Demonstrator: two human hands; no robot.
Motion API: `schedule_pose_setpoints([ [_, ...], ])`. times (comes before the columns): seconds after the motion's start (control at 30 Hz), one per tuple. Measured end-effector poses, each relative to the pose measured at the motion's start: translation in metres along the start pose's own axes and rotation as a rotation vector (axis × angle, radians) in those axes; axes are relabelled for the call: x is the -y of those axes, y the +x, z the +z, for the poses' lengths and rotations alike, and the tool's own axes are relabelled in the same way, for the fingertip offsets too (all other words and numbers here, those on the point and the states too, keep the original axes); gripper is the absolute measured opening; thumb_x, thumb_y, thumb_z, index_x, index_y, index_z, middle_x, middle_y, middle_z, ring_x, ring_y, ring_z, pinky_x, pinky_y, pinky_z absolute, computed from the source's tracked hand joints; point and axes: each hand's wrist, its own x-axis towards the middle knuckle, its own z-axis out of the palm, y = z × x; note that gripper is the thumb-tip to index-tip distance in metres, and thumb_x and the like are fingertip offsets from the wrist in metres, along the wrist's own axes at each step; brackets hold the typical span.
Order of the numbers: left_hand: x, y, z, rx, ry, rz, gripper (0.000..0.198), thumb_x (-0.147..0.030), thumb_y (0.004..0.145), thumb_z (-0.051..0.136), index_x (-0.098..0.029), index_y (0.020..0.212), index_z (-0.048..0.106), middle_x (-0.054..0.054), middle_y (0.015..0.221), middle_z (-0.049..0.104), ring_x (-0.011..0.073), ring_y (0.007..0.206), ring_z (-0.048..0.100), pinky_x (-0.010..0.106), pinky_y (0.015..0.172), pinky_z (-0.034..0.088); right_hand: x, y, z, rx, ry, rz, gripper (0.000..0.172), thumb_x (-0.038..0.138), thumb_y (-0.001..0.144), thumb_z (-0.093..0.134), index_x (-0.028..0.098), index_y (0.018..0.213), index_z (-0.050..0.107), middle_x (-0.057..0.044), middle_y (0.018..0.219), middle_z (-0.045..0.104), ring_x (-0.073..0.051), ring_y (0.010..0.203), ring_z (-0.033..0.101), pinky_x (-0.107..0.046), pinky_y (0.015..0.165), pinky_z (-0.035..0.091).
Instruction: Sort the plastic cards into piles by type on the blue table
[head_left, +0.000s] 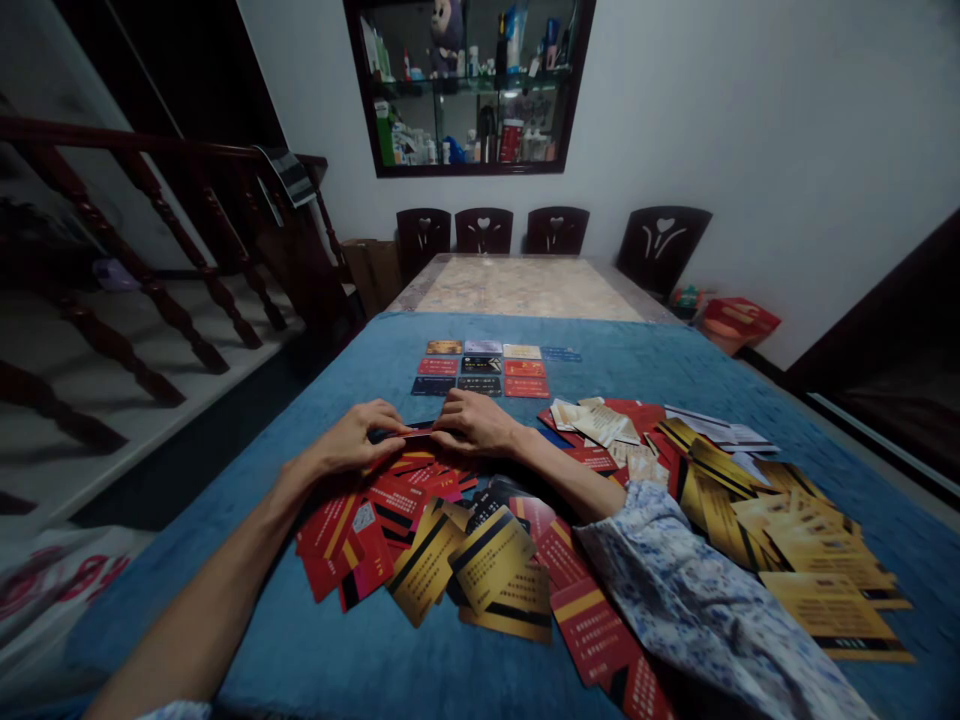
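Note:
Both hands meet at the far side of a loose heap of red, gold and dark cards on the blue cloth. My left hand [366,434] pinches the left end of a few thin plastic cards [414,434], seen nearly edge-on with red and dark edges. Fingers of my right hand [478,424] are closed on the right end of these cards. Under and in front of the hands spread red cards [330,540] and gold cards [499,575]. Just beyond, cards lie face up in neat rows, among them a black card [481,366] and a red-orange card [525,369].
A blue cloth [337,350] covers the near table. More gold cards [817,550] and pale cards [604,425] are piled to the right. Behind stand a marble-look tabletop [517,285] and several dark chairs [484,230]. A wooden railing [150,210] runs along the left.

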Motion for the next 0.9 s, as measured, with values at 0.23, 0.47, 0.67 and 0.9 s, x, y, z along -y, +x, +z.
schedule_pose_setpoints([
  [0.23, 0.000, 0.000, 0.000, -0.044, -0.008, -0.042, 0.039, -0.044, 0.095, 0.049, -0.021, 0.094, 0.080, 0.006, 0.096, 0.075, 0.0211, 0.094, 0.066, 0.032, 0.089, 0.051, 0.000, 0.001, 0.011, -0.064, -0.056, 0.097, 0.036, 0.032, 0.106, 0.043, 0.018, 0.094, 0.073, -0.008, 0.083, 0.071, -0.018, 0.084, 0.054, -0.028, 0.072, 0.041],
  [0.47, 0.011, 0.001, 0.006, -0.082, 0.019, -0.101, 0.033, -0.037, 0.092, 0.049, -0.019, 0.091, 0.077, 0.007, 0.097, 0.075, 0.0205, 0.090, 0.067, 0.032, 0.089, 0.053, 0.003, 0.002, 0.012, -0.049, -0.072, 0.176, 0.029, 0.028, 0.106, 0.044, 0.017, 0.101, 0.070, -0.007, 0.086, 0.068, -0.017, 0.085, 0.055, -0.027, 0.072, 0.040],
  [0.67, 0.012, 0.001, 0.008, -0.105, 0.021, -0.111, 0.035, -0.021, 0.085, 0.048, -0.019, 0.104, 0.077, 0.008, 0.104, 0.075, 0.0212, 0.097, 0.067, 0.033, 0.093, 0.053, 0.003, 0.003, 0.013, -0.061, -0.034, 0.228, 0.022, 0.021, 0.103, 0.048, 0.017, 0.111, 0.068, -0.009, 0.096, 0.071, -0.019, 0.091, 0.055, -0.029, 0.079, 0.041],
  [0.9, 0.012, 0.002, 0.011, -0.232, -0.018, -0.146, 0.038, -0.035, 0.089, 0.051, -0.019, 0.116, 0.073, 0.009, 0.110, 0.075, 0.0244, 0.100, 0.068, 0.037, 0.095, 0.054, 0.005, 0.002, 0.012, -0.121, -0.007, 0.312, 0.031, 0.021, 0.101, 0.049, 0.016, 0.130, 0.060, -0.011, 0.104, 0.068, -0.021, 0.098, 0.056, -0.033, 0.086, 0.044],
])
